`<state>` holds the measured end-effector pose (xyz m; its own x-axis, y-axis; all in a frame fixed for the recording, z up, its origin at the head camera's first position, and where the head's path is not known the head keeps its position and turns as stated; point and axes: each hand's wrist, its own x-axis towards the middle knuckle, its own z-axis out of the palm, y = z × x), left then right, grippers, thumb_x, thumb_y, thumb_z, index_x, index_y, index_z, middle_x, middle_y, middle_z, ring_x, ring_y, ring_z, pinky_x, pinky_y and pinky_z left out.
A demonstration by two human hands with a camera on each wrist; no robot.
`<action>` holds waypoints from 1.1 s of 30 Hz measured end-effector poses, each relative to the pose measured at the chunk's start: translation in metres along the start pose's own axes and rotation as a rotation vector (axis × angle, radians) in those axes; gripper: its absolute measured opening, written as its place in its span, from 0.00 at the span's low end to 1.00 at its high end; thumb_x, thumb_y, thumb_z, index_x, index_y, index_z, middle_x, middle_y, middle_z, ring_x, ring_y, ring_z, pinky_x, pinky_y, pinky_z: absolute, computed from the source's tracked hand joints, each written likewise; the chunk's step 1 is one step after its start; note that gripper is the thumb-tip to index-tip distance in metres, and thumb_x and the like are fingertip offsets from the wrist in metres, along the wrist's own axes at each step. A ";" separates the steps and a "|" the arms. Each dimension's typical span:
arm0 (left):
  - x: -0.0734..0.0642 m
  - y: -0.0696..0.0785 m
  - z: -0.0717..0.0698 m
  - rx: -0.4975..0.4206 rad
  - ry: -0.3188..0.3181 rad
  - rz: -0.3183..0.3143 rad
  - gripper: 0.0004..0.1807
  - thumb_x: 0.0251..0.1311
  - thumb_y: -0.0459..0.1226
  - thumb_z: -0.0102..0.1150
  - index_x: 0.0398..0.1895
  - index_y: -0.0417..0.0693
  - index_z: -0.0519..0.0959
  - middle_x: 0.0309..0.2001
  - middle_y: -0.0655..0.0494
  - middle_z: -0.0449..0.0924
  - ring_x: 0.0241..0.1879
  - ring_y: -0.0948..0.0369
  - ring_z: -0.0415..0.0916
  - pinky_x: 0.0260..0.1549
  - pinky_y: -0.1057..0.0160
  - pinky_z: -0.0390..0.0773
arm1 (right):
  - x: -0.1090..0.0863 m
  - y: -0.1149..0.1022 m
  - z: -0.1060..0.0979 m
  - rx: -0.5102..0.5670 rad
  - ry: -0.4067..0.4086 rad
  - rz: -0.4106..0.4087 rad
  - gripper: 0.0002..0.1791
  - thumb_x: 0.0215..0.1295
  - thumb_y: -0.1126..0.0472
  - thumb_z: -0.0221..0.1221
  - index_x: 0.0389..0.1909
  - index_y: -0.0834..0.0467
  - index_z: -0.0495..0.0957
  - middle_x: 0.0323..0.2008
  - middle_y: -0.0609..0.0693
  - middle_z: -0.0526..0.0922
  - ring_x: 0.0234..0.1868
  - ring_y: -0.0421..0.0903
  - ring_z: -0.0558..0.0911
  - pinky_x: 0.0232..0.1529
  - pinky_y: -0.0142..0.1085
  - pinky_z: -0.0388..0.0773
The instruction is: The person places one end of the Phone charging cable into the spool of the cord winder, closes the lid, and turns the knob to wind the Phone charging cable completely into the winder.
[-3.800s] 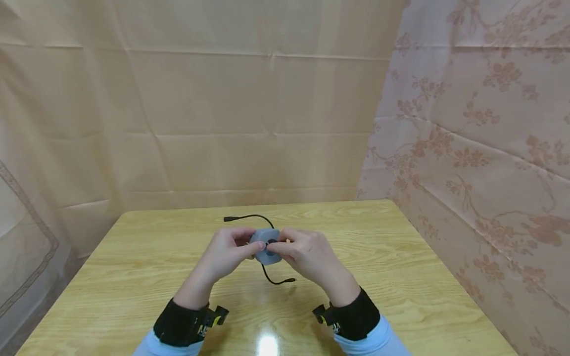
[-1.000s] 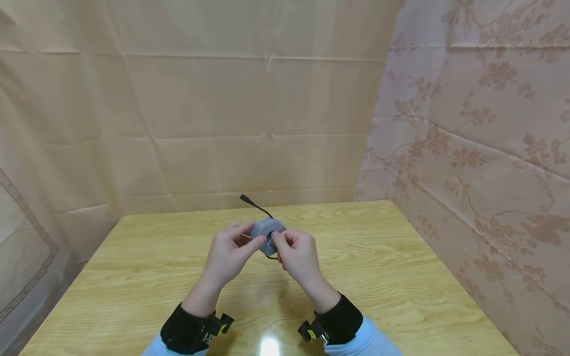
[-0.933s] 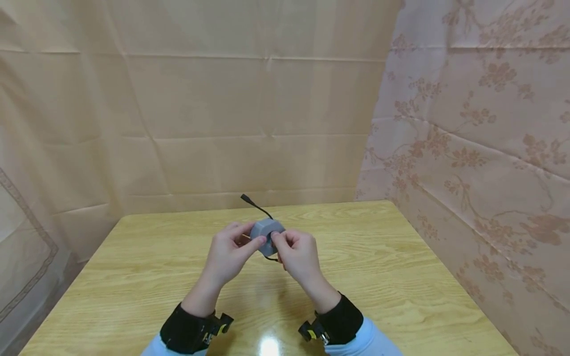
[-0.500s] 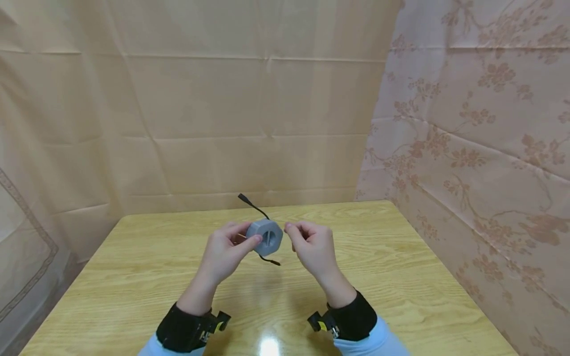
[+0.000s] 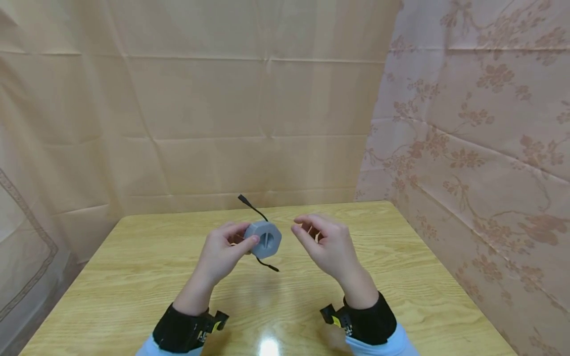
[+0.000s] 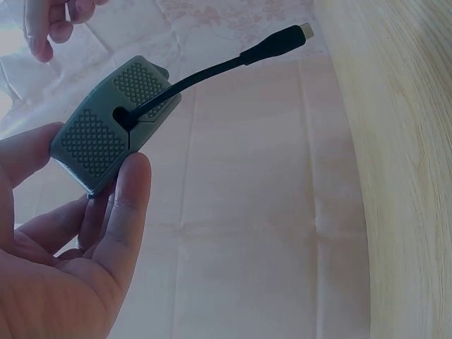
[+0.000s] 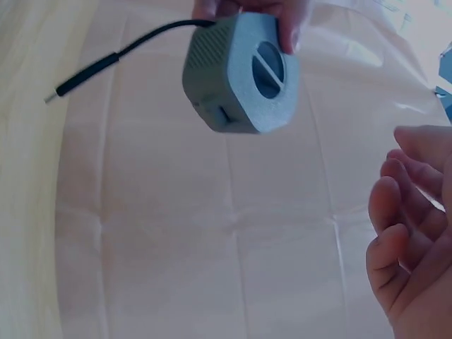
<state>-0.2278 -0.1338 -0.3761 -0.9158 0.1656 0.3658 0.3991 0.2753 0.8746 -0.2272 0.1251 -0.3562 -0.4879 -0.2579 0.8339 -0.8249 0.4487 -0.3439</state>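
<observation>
A grey hexagonal cable winder [image 5: 275, 244], with a round recessed dial crossed by a bar, is held above the table by my left hand [image 5: 224, 252], thumb on its near face. Textured grips cover the winder [image 6: 95, 141] in the left wrist view, where a black cable [image 6: 201, 76] leaves a hole and ends in a metal-tipped plug. From the head, one cable end [image 5: 252, 206] sticks out at the top and another [image 5: 268, 267] at the bottom. My right hand [image 5: 330, 246] hovers apart to the right, fingers loosely bent, holding nothing. Its wrist view shows the dial [image 7: 268, 69].
The light wood table [image 5: 401, 296] lies beneath both hands. A beige cloth [image 5: 200, 123] hangs behind it, and a flower-patterned cloth [image 5: 472, 148] hangs along the right. Each wrist carries a black band [image 5: 182, 329] with a small camera.
My right hand was pinching at the winder's dial; it has let go and drawn away to the right. The left hand keeps its grip, and the dial now shows from the head.
</observation>
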 end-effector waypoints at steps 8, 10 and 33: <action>-0.001 0.002 0.000 -0.023 -0.016 -0.021 0.22 0.63 0.38 0.71 0.57 0.37 0.83 0.44 0.45 0.79 0.40 0.51 0.80 0.35 0.57 0.86 | 0.002 0.000 -0.007 -0.194 -0.068 -0.208 0.16 0.61 0.62 0.73 0.50 0.55 0.86 0.40 0.49 0.85 0.27 0.40 0.80 0.25 0.29 0.77; -0.001 0.001 0.000 -0.035 -0.025 -0.021 0.22 0.63 0.38 0.71 0.57 0.36 0.82 0.44 0.44 0.79 0.40 0.50 0.80 0.34 0.58 0.86 | 0.002 0.002 -0.007 -0.227 -0.092 -0.243 0.19 0.57 0.64 0.74 0.51 0.53 0.86 0.41 0.49 0.84 0.27 0.41 0.82 0.26 0.30 0.78; -0.001 -0.004 0.003 0.028 -0.174 0.002 0.14 0.65 0.38 0.69 0.50 0.41 0.86 0.42 0.49 0.81 0.33 0.52 0.79 0.32 0.52 0.85 | -0.013 0.007 0.036 -0.319 -0.275 -0.329 0.09 0.55 0.58 0.77 0.38 0.47 0.91 0.33 0.44 0.81 0.22 0.36 0.76 0.22 0.24 0.70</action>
<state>-0.2282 -0.1317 -0.3809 -0.8944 0.3270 0.3052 0.4047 0.3010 0.8635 -0.2373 0.1011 -0.3846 -0.3099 -0.6241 0.7173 -0.8402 0.5329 0.1006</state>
